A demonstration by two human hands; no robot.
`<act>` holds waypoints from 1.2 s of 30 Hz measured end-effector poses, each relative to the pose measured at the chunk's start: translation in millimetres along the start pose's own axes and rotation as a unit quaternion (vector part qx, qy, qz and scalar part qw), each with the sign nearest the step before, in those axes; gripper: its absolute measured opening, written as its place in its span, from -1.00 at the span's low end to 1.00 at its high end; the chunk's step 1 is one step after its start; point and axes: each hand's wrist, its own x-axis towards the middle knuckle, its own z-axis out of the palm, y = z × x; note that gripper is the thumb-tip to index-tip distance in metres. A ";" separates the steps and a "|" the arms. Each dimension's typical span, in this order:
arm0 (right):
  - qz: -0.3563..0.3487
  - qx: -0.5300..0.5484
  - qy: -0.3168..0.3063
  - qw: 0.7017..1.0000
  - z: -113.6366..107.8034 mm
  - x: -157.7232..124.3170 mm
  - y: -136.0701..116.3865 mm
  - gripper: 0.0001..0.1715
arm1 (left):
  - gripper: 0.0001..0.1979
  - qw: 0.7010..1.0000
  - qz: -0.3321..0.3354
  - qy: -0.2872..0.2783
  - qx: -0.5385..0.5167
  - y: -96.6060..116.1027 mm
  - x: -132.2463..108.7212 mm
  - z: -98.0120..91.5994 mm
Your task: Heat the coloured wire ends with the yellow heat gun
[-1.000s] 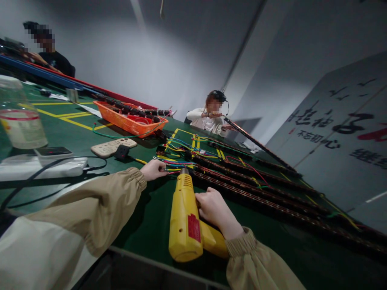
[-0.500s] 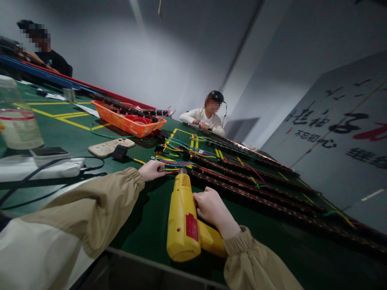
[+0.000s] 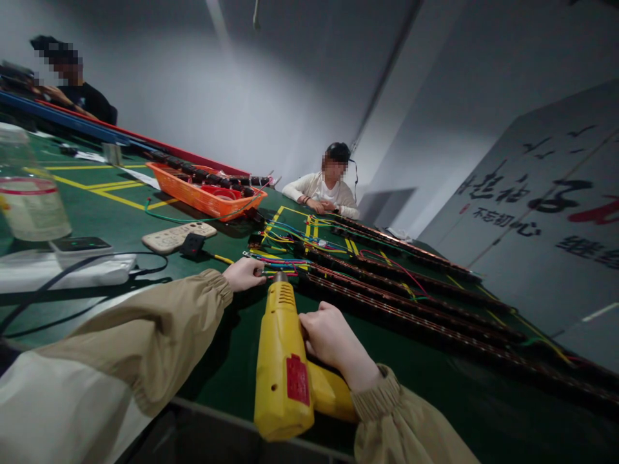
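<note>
Holding: the right hand [image 3: 325, 335] is clamped round the grip of a yellow plastic heat gun [image 3: 283, 361] with a red label on its side; its metal nozzle points away from the person, toward the wire ends.
Left hand: the left hand [image 3: 243, 274] rests on the green table top [image 3: 120, 212], its fingers pinched together on a bundle of thin coloured wires [image 3: 280, 263] just ahead of the nozzle; whether the thumb presses the wires cannot be told.
Key relation: the wire ends lie straight in front of the gun's nozzle and just to the right of the left fingertips, so the left hand is the nearer one to them, and the gun's long axis runs from the person's body out to that spot.
Wire run: the wires lead into long dark strips [image 3: 411, 309] that lie side by side, stretching off to the right across the table.
Left of the hands: a beige remote-like keypad [image 3: 175, 236], a small black plug [image 3: 192, 245], a white power strip [image 3: 58, 269] with a dark cable, and a clear plastic bottle [image 3: 26, 193].
Further back: an orange plastic tray [image 3: 206, 193] holding dark parts.
Others: a person in a white top [image 3: 322, 192] sits at the far edge with forearms on the table; another person in a dark top [image 3: 84, 96] sits at the far left.
</note>
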 end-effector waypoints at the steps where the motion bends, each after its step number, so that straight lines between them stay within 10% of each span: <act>1: -0.007 0.001 0.001 1.000 -1.6 0.4 -3.7 -0.70 | -0.73 1.000 -0.002 -0.001 -0.001 -0.4 0.1 0.3; 36: 0.052 0.029 0.021 0.998 7.0 -4.6 23.7 -0.74 | -0.78 0.998 0.037 0.008 -0.045 -3.6 0.7 1.9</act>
